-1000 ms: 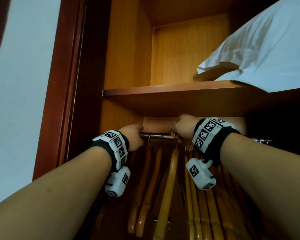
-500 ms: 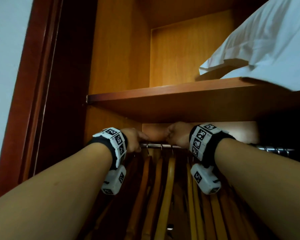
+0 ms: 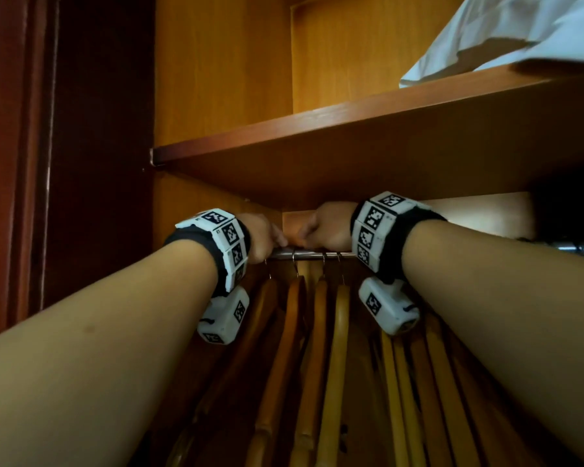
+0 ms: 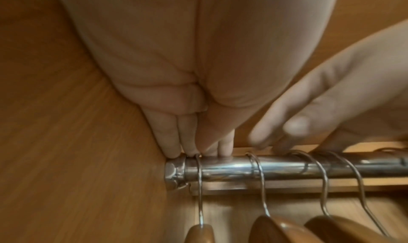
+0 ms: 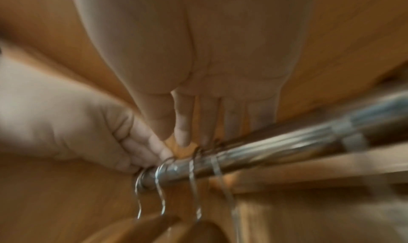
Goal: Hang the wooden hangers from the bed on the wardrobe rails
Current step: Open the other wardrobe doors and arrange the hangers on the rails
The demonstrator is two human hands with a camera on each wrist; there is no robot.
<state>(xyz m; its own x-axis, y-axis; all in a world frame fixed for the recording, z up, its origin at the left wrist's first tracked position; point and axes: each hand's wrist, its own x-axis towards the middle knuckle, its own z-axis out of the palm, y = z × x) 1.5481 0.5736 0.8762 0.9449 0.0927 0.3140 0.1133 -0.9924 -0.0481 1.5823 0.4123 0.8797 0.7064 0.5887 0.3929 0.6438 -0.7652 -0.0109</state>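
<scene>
Several wooden hangers [image 3: 331, 348] hang by wire hooks from the chrome rail [image 3: 314, 255] under the shelf. My left hand [image 3: 267, 235] is at the rail's left end. Its straight fingertips [image 4: 172, 150] touch the rail [image 4: 287, 168] by the leftmost hook [image 4: 199, 177], close to the wall bracket. My right hand [image 3: 327, 227] reaches over the rail just to the right. Its extended fingers [image 5: 183, 138] rest on the tops of the hooks [image 5: 194, 173]. Neither hand holds a hanger. The right wrist view is blurred.
A wooden shelf [image 3: 351, 129] sits right above the rail, leaving little room for the hands. A white pillow [image 3: 520, 38] lies on it at the right. The wardrobe's side wall [image 3: 216, 79] closes the left end. The dark door frame [image 3: 14, 163] is further left.
The two hands have come closer together along the rail and now almost meet near its left end. The head view has shifted, with the shelf lower in frame.
</scene>
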